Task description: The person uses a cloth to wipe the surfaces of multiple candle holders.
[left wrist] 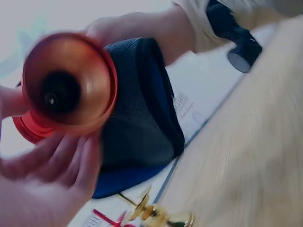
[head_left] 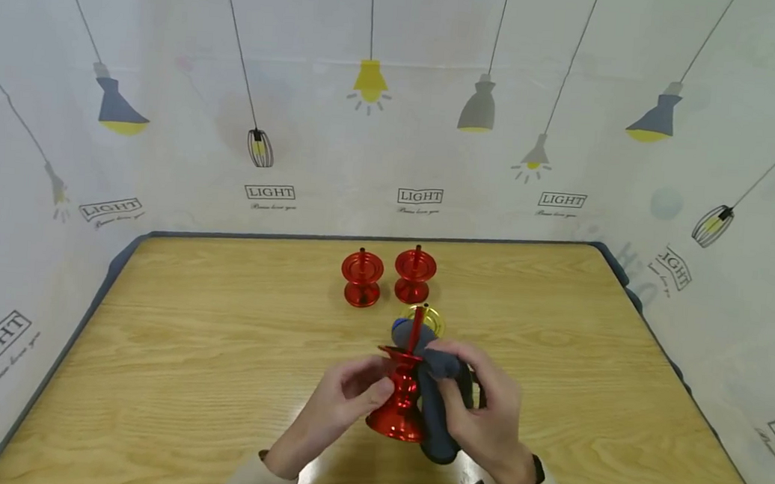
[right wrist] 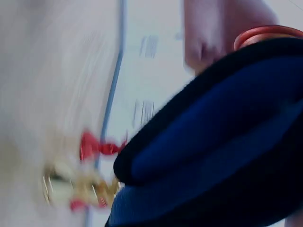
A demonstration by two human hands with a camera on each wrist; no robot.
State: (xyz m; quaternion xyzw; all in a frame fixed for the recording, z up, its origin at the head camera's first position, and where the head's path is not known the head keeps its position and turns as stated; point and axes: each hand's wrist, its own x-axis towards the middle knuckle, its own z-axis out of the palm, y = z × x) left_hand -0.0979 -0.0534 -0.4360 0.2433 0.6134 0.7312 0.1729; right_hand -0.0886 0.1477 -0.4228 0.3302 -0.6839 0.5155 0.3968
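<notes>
Wiping looks like the step in hand: the left hand (head_left: 343, 400) pinches a red metal candlestick (head_left: 400, 393) just above the worktop (head_left: 218, 350), and the right hand (head_left: 490, 414) clasps a dark cloth (head_left: 437, 403) against its side. Next, probably turning it; 2 red candlesticks (head_left: 388, 276) stand behind.

The candlestick (head_left: 401, 393) in my left hand (head_left: 332, 407) is shiny metallic red with a red taper, and the cloth (head_left: 440, 396) in my right hand (head_left: 490, 414) is dark grey outside with a bright blue inner face. Two more glossy red candlesticks (head_left: 388, 276) stand near the far edge of the pale, wood-grained table (head_left: 184, 348), which has a slate-blue rim, and a gold one (head_left: 431, 318) peeks out behind the cloth. My sleeves (head_left: 256, 480) are beige, and the white backdrop (head_left: 396, 122) is printed with grey and yellow hanging lamps and the word LIGHT in black.
</notes>
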